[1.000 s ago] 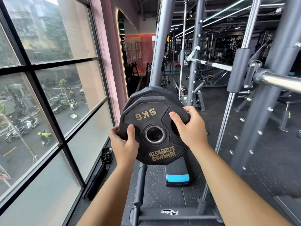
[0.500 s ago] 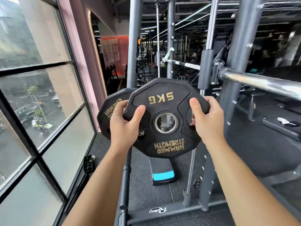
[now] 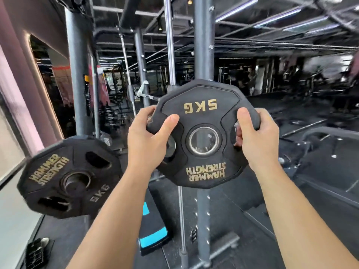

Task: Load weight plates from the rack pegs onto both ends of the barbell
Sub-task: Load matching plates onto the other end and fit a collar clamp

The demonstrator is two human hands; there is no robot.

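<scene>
Both hands, left hand [image 3: 147,136] and right hand [image 3: 258,140], clamp the black rubber 5KG plate [image 3: 202,133] mid-frame; a slack grip could drop it.

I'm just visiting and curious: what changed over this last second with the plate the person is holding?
The held 5 kg plate came off the rack peg, up and to the right, leaving a second plate on the rack at lower left. The view swung right; the window and barbell are out of sight. Left hand and right hand still grip its edges.

Blue-edged step platform [image 3: 153,234] on the dark gym floor [image 3: 233,202]
</scene>
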